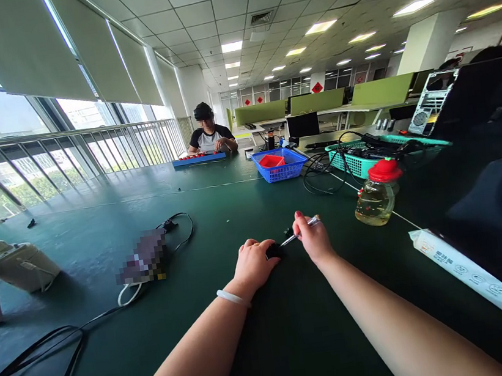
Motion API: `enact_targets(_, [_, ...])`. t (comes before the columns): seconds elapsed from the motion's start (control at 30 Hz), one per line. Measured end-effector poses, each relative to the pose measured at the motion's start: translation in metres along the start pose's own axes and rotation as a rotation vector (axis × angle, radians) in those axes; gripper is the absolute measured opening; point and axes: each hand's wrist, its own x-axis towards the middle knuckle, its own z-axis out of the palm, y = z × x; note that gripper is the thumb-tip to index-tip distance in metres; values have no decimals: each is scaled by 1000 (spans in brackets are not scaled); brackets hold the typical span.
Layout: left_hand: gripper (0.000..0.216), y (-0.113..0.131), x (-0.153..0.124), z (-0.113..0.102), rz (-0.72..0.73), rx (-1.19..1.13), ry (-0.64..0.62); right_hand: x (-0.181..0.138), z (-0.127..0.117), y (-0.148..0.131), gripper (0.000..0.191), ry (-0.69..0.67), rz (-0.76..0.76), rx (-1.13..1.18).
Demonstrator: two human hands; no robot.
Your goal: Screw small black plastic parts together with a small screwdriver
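Observation:
My left hand [254, 266] is closed around a small black part [274, 251] on the dark green table, holding it down at the fingertips. Most of that part is covered, so its kind is unclear. In my right hand [314, 242] is a slim silver pen-like tool [290, 239], gripped like a pencil. Its narrow tip points down and left, touching or very near the black part. Just beyond the tool lies another small black piece [287, 232].
A blue basket [283, 172] holds a red tray [271, 160]. Cables fill a teal basket [359, 164]. A red-lidded bottle [375, 199] and white packet [476, 281] lie rightward; a pixelated object [142, 258] with cords leftward. Opposite sits a person [210, 136].

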Motion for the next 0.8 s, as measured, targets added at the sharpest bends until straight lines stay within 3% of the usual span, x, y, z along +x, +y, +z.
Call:
enact_targets(0.17, [39, -1, 1, 1, 20, 17, 0, -12, 11, -11, 66, -213, -186, -128])
enact_targets(0.33, [36, -2, 1, 2, 34, 13, 11, -13, 15, -12, 64, -269, -190, -162])
enact_targets(0.63, [30, -2, 0, 4, 69, -42, 122, -10, 13, -6, 63, -230, -64, -74])
enact_targets(0.8, [34, 1, -1, 2, 53, -66, 149, 1, 2, 5, 65, -42, 43, 15])
